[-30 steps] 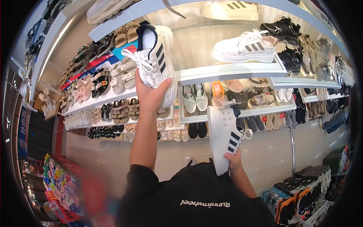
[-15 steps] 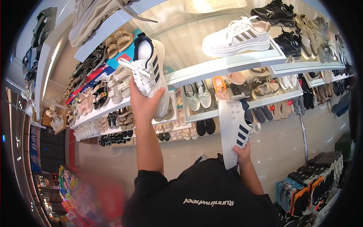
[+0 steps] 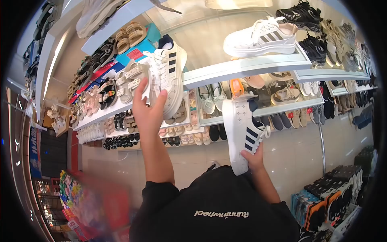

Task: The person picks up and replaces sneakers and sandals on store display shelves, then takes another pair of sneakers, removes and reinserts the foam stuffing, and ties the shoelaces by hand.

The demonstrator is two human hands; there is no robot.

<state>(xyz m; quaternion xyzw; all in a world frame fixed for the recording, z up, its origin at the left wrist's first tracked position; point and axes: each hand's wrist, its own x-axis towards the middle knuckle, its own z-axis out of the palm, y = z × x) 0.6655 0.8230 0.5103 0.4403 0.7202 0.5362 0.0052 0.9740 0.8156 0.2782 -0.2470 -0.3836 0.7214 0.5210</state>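
Observation:
My left hand [image 3: 148, 109] is open, thumb and fingers spread just below the toe of a white sneaker with dark stripes [image 3: 166, 76]. That sneaker stands at the left end of the upper display shelf [image 3: 246, 69], its heel pointing away from me; whether a fingertip still touches it I cannot tell. My right hand [image 3: 254, 158] is closed around a second white sneaker with dark stripes [image 3: 240, 135], held upright in front of my body with its sole to the left. Another white sneaker with brownish stripes [image 3: 262, 38] rests farther right on the upper shelf.
Rows of sandals [image 3: 131, 80] fill the left shelves. Black sneakers [image 3: 300, 16] stand at the upper right. Below is a glass-fronted shelf [image 3: 262, 109] with more shoes. Shoe boxes [image 3: 306, 201] are stacked at the lower right, and a metal pole [image 3: 322, 147] rises beside them.
My left hand has opened and moved down from the striped sneaker it held, whose toe now shows. The sneaker in my right hand has shifted slightly left and up.

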